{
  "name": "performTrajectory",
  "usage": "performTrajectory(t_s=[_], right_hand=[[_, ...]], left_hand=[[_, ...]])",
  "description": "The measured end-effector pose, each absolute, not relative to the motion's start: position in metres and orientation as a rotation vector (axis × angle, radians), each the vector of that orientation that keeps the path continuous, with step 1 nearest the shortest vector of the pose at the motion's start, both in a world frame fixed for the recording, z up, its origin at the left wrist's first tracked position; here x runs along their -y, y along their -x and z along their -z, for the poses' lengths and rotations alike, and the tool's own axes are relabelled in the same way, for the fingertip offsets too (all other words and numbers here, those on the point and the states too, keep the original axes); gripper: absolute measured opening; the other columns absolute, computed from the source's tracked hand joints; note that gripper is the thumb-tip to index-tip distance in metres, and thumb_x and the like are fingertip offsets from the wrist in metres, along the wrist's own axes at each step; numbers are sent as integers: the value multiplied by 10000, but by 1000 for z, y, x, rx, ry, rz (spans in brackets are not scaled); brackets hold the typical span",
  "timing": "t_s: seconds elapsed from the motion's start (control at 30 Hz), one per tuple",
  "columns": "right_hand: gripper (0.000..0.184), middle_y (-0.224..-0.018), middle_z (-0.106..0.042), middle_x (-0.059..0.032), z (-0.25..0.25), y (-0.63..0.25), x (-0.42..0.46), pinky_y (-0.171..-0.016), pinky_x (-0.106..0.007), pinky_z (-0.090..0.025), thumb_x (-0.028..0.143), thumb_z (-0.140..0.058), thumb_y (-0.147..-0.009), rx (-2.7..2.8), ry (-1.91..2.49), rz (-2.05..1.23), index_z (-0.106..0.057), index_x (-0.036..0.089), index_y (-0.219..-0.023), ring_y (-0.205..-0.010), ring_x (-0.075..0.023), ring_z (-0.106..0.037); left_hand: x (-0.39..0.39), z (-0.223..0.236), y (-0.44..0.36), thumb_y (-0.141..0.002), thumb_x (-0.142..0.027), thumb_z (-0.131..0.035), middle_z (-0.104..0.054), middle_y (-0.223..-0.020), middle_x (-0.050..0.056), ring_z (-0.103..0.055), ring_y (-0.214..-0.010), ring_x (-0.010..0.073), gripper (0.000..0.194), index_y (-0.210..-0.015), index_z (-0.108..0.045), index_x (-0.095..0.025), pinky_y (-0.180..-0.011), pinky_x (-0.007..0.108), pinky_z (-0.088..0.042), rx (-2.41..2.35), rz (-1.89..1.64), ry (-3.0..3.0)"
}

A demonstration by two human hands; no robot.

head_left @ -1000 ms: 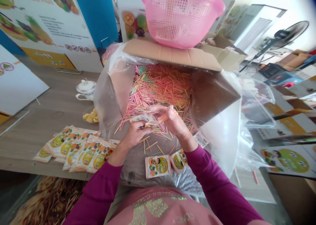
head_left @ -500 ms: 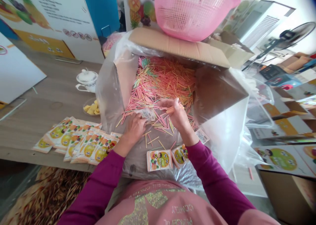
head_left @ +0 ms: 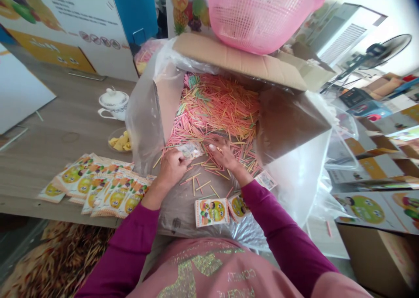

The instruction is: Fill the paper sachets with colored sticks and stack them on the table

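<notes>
A tipped cardboard box (head_left: 288,119) lined with clear plastic spills a heap of thin pink, yellow and green sticks (head_left: 219,106) toward me. My left hand (head_left: 172,167) is closed on a small clear packet (head_left: 191,149) at the heap's near edge. My right hand (head_left: 222,154) reaches into the sticks beside it, fingers curled down among them; whether it holds any is hidden. Loose sticks (head_left: 201,184) lie on the plastic just below my hands. Two printed packets (head_left: 212,210) lie nearest my body.
A row of printed packets (head_left: 98,186) is fanned out on the wooden table (head_left: 59,136) at left. A white sugar bowl (head_left: 114,102) and a small dish (head_left: 120,142) stand behind them. A pink basket (head_left: 262,14) sits on the box top. Boxes and a fan crowd the right.
My right hand, which held a small bunch of sticks raised beside the packet, has dropped down into the heap. My left hand has kept the packet and hardly moved.
</notes>
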State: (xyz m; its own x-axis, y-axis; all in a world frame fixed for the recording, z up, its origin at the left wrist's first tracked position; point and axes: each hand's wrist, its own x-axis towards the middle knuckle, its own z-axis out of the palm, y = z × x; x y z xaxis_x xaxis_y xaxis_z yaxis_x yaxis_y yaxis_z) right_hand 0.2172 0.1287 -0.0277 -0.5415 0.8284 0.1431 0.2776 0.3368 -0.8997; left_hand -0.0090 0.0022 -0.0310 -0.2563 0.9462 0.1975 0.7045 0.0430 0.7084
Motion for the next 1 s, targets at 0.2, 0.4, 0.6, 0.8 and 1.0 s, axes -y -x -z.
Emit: performTrajectory(t_s=[0.2, 0.4, 0.6, 0.8, 1.0], right_hand=[[740, -1474, -718, -84, -26, -215, -108, -1323, -550, -376, 800, -322, -1085, 1762, 872, -1238, -859, 291, -1091, -1501, -298, -580], [913, -1458, -716, -62, -73, -202, -81, -1333, -529, -381, 955, -216, -990, 1982, 572, -1432, -861, 342, -1198, -1564, -307, -518], [893, -1305, -782, -96, -62, -200, -83, -1263, -508, -472, 985, -350, -943, 2026, 544, -1626, -870, 318, -1227, -1437, -342, -617], [1097, -1263, -790, -154, -69, -201, -85, -1032, -526, -617, 1015, -133, -924, 1764, 714, -1648, -873, 251, -1190, -1319, -361, -695], [833, -1313, -775, -83, -75, -194, -79, -1235, -515, -476, 930, -333, -1000, 2084, 566, -1442, -894, 319, -1074, -1379, -324, -653]], left_hand=[[-2, 18, 0, -752, -307, -880, -632, -660, -10, -572, -651, 165, 321, -602, -607, -225, -653, 310, -448, -1866, -1180, -1511], [0, -3, -19, -735, -445, -901, -629, -625, -30, -569, -609, 149, 334, -642, -675, -218, -592, 284, -464, -1542, -1206, -1322], [4, -2, -21, -753, -446, -904, -710, -740, 36, -664, -740, 213, 316, -664, -704, -218, -671, 339, -531, -1417, -1231, -1301], [4, 10, -24, -692, -420, -930, -691, -677, 7, -658, -711, 194, 287, -682, -743, -202, -658, 312, -540, -1402, -1254, -1186], [6, 11, -23, -687, -448, -937, -705, -701, 6, -635, -689, 179, 314, -692, -750, -196, -671, 320, -543, -1336, -1313, -1152]])
